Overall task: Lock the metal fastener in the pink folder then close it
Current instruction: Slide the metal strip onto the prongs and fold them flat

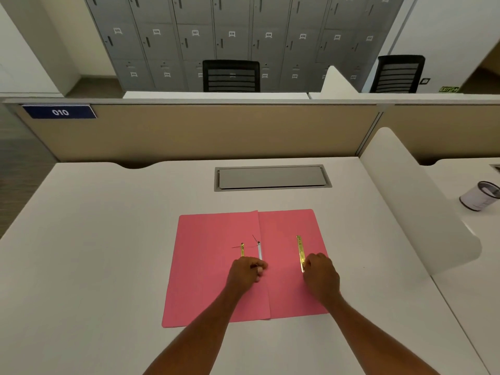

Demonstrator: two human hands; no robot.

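The pink folder point(211, 266) lies open and flat on the white desk. Near its centre fold stand a short gold prong point(242, 249) and a silver strip point(260, 251) of the fastener. My left hand point(247, 274) rests on the left flap with its fingers curled at the lower ends of these pieces. A loose gold metal bar point(300, 253) lies lengthwise on the right flap. My right hand point(320, 277) sits on that flap with its fingertips pinching the bar's near end.
A grey cable hatch point(272, 177) is set into the desk point(94, 253) behind the folder. A white divider point(422, 201) stands to the right, with a mesh pen cup point(480, 195) beyond it. A beige partition point(189, 131) closes off the back of the desk.
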